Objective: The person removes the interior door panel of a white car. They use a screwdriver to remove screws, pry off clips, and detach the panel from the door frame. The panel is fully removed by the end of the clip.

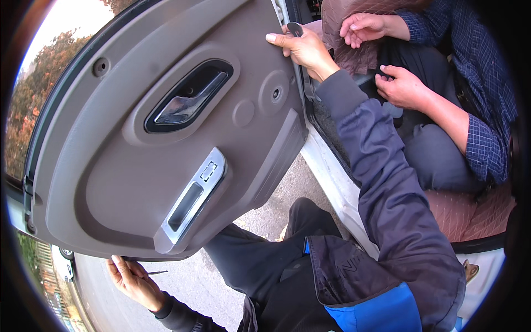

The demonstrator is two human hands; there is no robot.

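Note:
A grey-brown car door panel (127,193) stands open in front of me. At its upper right edge is my right hand (310,51), its thumb lying against the panel's face. The fingers of that hand are closed around a dark piece with a rounded end (295,29); the rest of it is hidden. My left hand (134,282) is at the panel's lower left edge, fingers pinched together. From it sticks out a thin dark rod (157,272), like a screwdriver shaft. The panel bears a black and chrome inner door handle (191,97) and a silver armrest trim (193,195) with cut-outs.
Inside the car at right sits another person in a checked shirt (481,72), with one hand (365,29) raised and the other (406,87) over the lap. Quilted reddish-brown seat covers (470,216) surround them. A white door sill (337,182) borders grey pavement (265,216).

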